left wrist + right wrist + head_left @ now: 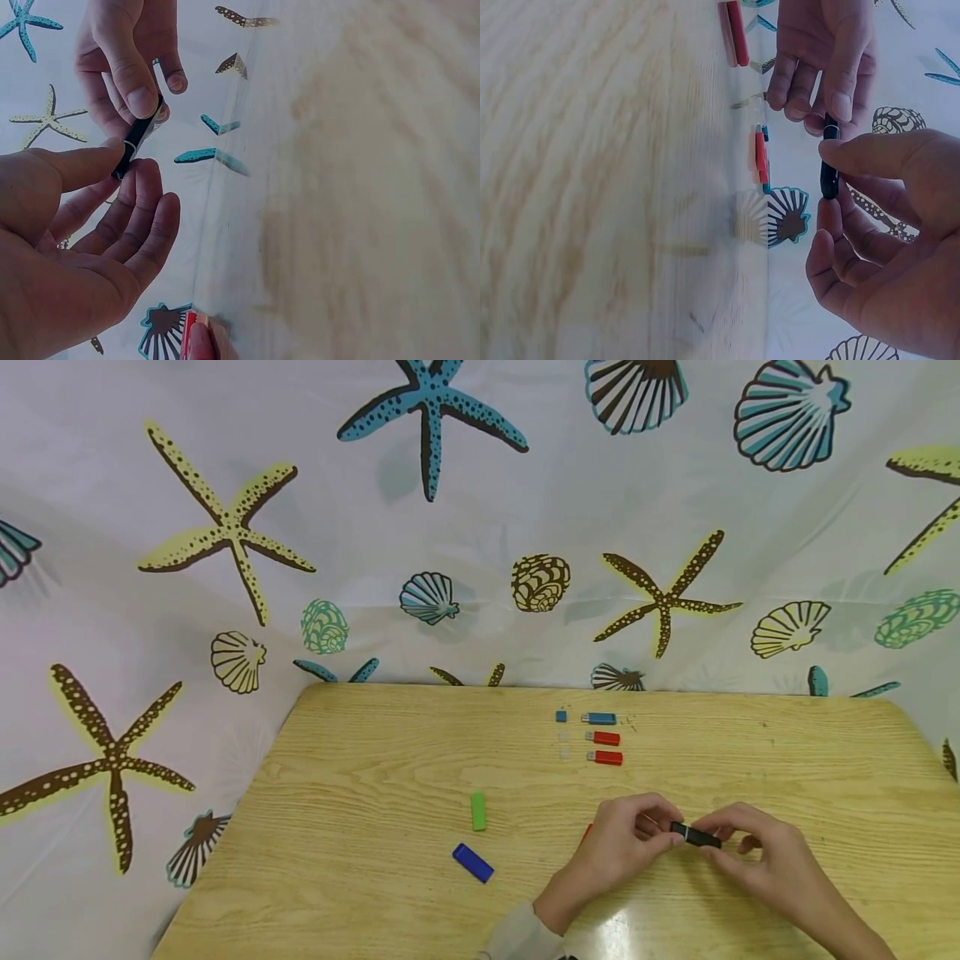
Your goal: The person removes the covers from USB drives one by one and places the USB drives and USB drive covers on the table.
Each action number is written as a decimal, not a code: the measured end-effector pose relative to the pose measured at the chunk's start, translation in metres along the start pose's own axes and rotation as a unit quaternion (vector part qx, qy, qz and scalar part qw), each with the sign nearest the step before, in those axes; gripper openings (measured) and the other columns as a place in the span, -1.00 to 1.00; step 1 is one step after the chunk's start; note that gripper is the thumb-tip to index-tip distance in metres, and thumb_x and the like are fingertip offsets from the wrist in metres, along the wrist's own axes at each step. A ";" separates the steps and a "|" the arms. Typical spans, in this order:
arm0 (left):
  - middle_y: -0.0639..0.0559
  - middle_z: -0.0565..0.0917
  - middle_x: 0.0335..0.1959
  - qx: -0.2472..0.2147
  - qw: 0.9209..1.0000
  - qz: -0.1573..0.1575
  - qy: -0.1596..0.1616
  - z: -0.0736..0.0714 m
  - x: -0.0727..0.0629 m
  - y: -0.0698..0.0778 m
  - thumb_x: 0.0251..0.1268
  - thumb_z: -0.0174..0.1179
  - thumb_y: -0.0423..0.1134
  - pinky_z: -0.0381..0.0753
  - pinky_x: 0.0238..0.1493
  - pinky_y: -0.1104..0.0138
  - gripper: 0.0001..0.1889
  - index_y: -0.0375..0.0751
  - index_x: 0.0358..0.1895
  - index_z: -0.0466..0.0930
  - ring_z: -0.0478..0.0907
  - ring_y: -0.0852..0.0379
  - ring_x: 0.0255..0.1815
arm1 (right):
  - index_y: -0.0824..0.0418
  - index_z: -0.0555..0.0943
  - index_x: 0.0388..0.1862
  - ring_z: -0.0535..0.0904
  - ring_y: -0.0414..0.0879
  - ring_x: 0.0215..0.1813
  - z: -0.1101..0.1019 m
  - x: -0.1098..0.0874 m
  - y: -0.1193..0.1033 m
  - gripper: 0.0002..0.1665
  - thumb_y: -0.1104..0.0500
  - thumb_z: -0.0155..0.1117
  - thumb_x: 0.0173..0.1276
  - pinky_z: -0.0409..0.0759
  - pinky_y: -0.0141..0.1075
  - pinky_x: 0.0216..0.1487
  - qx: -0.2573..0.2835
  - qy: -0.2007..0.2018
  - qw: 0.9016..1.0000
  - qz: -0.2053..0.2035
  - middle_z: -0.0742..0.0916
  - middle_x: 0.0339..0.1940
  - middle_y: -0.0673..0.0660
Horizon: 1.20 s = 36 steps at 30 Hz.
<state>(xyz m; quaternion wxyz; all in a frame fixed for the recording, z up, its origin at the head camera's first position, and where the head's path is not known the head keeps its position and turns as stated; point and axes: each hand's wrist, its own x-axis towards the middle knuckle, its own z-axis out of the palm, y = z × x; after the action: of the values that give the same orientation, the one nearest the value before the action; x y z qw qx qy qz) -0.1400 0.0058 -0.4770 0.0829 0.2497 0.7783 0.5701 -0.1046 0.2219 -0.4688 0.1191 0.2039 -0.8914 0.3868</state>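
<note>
Both hands meet over the right part of the table on a black USB stick (696, 836). My left hand (618, 839) pinches its left, shorter end between thumb and fingers. On the longer right end, the thumb and fingers of my right hand (772, 860) pinch the body. A thin light line crosses the black stick (829, 172) between the two grips; whether it is a seam or a small gap, I cannot tell. Partly hidden behind the left hand lies a red stick (587, 832).
Left of the hands lie a green stick (478, 812) and a blue stick (472, 863). Farther back, a light-blue USB stick (600, 718) and two red ones (603, 738) show bare plugs, beside a blue cap (561, 717) and two clear caps (564, 753). A patterned cloth (465, 543) hangs behind the table.
</note>
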 end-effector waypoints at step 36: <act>0.11 0.72 -0.32 -0.035 0.999 0.015 0.013 -0.027 -0.001 0.001 0.37 0.37 -0.36 0.68 -0.27 0.44 -0.92 -0.21 -0.14 0.72 0.64 0.37 -0.37 | -0.05 0.76 -0.12 0.59 -0.27 -0.24 0.008 0.022 -0.017 -0.63 0.37 0.57 0.19 0.64 -0.30 -0.35 0.019 -0.003 1.000 -0.007 0.71 -0.24 -0.18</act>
<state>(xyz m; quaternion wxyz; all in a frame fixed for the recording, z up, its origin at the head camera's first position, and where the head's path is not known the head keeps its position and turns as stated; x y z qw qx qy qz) -0.1501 -0.0170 -0.4674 0.0732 0.2512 0.7549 0.6014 -0.1170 0.1991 -0.4547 0.1150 0.2133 -0.8827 0.4026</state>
